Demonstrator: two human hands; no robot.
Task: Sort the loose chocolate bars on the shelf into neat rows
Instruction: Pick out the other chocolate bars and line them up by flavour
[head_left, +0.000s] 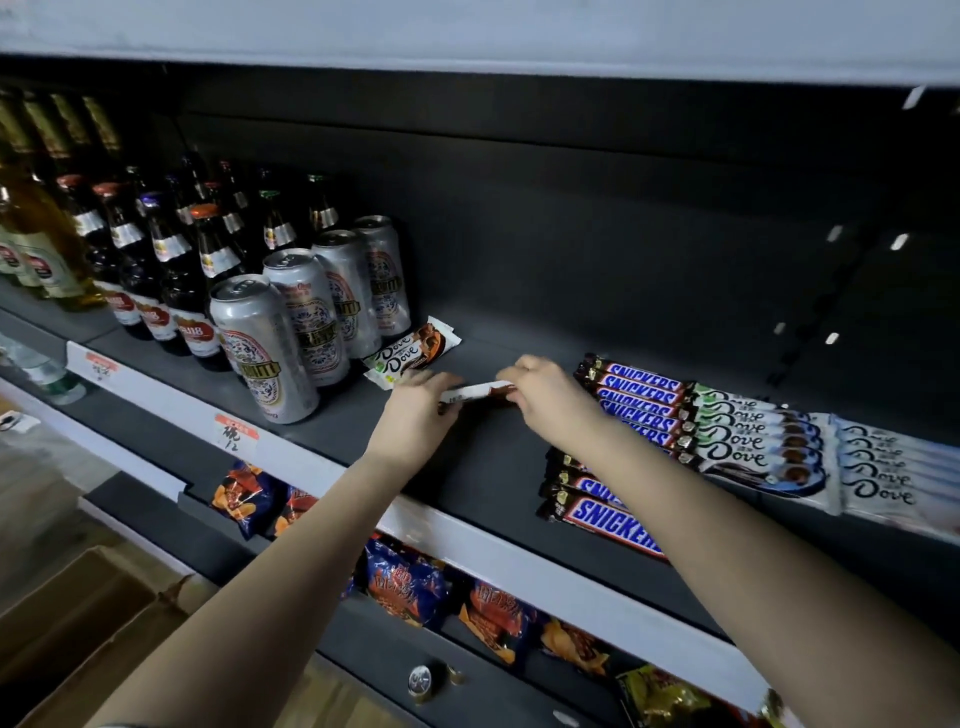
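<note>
Head view.

Found over the middle stretch of the dark shelf (467, 467), between the cans and the sorted stock: one loose chocolate bar (478, 391) in a white and brown wrapper, lying roughly level and held at both ends. Gripped at its left end by the left hand (415, 410), fingers curled round the wrapper, thumb out of sight. Pinched at its right end by the right hand (540, 395), knuckles up, fingers bent down onto the wrapper. Cannot tell whether resting on the shelf surface or held just clear of it.

Noted just behind the left hand: loose Dove bars (410, 351), tilted and overlapping, lying just beside the silver cans (291, 322).

Noted to the right of the right hand: Snickers row (639, 395), laid side by side and partly covered by the right forearm. Nearer the shelf front, further Snickers bars (608, 519), also side by side. Set end to end with the Snickers row: Dove row (753, 441). Beyond that, at far right, a second Dove row (883, 467).

Recorded at left: brown bottles (156, 260) standing behind and beside the cans. On the shelf edge, a handwritten price tag (236, 431). On the shelf below, snack bags (405, 582).
</note>
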